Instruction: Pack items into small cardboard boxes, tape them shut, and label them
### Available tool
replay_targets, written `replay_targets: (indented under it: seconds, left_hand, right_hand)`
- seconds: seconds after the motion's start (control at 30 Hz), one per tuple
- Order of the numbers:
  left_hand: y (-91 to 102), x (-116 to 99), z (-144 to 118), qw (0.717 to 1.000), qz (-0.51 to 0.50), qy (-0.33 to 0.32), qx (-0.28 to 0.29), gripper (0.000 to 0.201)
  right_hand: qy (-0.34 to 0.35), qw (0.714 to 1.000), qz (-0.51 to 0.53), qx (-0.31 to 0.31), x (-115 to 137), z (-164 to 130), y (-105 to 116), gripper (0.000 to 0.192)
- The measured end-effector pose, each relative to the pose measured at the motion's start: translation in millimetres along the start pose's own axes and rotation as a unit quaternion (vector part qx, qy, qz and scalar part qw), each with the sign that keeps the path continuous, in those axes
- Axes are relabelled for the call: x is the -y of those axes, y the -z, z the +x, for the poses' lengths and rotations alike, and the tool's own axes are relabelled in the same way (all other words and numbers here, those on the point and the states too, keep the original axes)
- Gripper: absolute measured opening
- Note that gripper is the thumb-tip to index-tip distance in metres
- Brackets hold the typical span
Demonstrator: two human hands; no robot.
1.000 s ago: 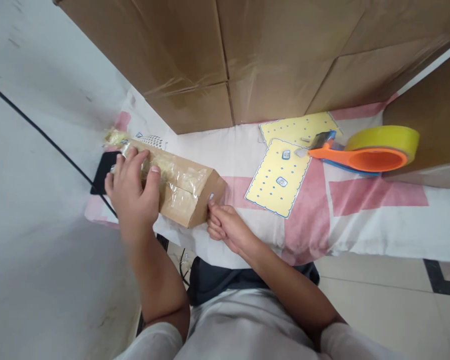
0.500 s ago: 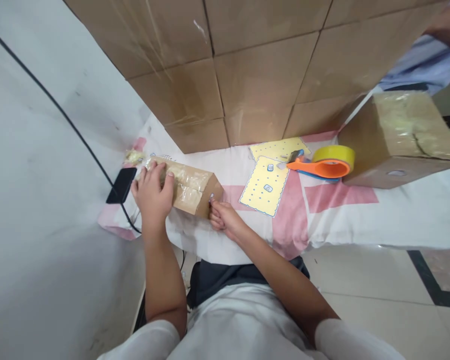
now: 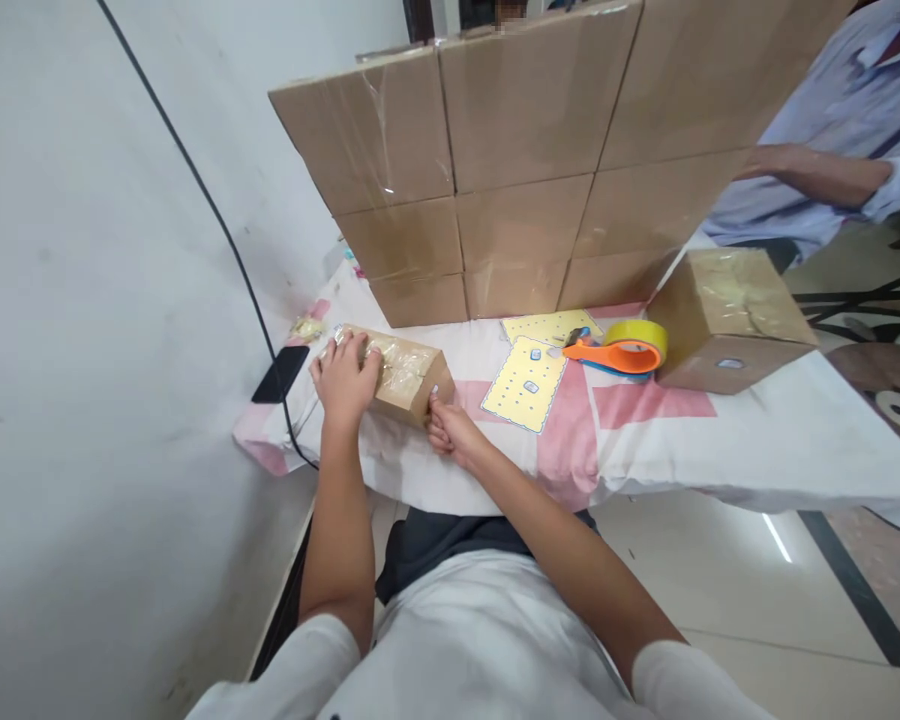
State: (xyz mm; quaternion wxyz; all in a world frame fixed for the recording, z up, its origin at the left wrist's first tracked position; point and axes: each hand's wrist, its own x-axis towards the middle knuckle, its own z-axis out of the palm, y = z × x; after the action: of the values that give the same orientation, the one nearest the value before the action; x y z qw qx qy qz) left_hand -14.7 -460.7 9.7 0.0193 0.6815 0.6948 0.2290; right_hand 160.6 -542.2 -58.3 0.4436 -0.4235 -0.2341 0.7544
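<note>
My right hand (image 3: 450,432) sits at the near end of the small taped box (image 3: 409,372), fingers pinched together against its end face, seemingly pressing a small sticker there; the sticker itself is too small to make out. My left hand (image 3: 345,378) lies flat and spread on top of the box, pinning it to the table (image 3: 757,440). The box rests near the table's front edge, left of everything else. If my left hand eases off, I judge the box could slide on the loose cloth and the sticker go on crooked. Just left of the box a black phone (image 3: 280,374) lies by a cable, close enough to be nudged off. Right of the box lie the yellow sticker sheets (image 3: 526,380), then the tape dispenser (image 3: 621,352) and a second box (image 3: 727,320). Behind the box stands a wall of stacked cartons (image 3: 525,180); another person's arm (image 3: 817,175) shows beyond.
</note>
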Motion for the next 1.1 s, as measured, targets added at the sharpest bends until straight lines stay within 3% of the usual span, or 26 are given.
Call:
replay_targets:
  seconds: [0.3, 0.5, 0.6, 0.7, 0.8, 0.87, 0.93, 1.0, 1.1]
  left_hand:
    - [-1.5, 1.2, 1.4, 1.000, -0.004, -0.003, 0.003, 0.054]
    - [-0.6, 2.7, 0.7, 1.000, -0.001, 0.001, 0.011, 0.055]
    - [-0.4, 2.7, 0.5, 1.000, -0.004, -0.008, 0.007, 0.054]
    - [-0.1, 2.5, 0.0, 1.000, -0.008, -0.016, -0.002, 0.053]
    - [0.9, 3.4, -2.0, 1.000, -0.014, -0.020, -0.006, 0.053]
    - [2.5, 5.8, -4.9, 1.000, -0.019, -0.021, -0.007, 0.054]
    - [4.9, 10.3, -9.0, 0.999, -0.028, -0.021, -0.009, 0.055]
    - [7.8, 16.5, -13.3, 0.999, -0.038, -0.021, -0.016, 0.056]
    - [9.9, 27.2, -19.1, 0.997, -0.062, -0.035, -0.021, 0.053]
  right_hand:
    - [-0.041, 0.998, -0.032, 0.026, 2.0, 1.3, 11.5, 0.063]
    - [-0.021, 0.999, -0.041, 0.015, 2.3, 7.7, 12.6, 0.062]
    - [0.027, 0.996, -0.088, -0.004, -0.2, 13.1, 15.8, 0.062]
    - [0.107, 0.979, -0.163, -0.061, -5.1, 18.7, 18.4, 0.056]
    - [0.239, 0.924, -0.259, -0.148, -6.7, 19.8, 20.7, 0.040]
    - [0.329, 0.865, -0.354, -0.134, -5.2, 17.2, 22.0, 0.081]
    - [0.378, 0.798, -0.464, -0.067, -3.9, 14.3, 21.5, 0.123]
    - [0.385, 0.753, -0.532, -0.031, -4.9, 13.7, 17.9, 0.142]
    - [0.394, 0.731, -0.554, -0.058, -11.2, 16.7, 9.4, 0.151]
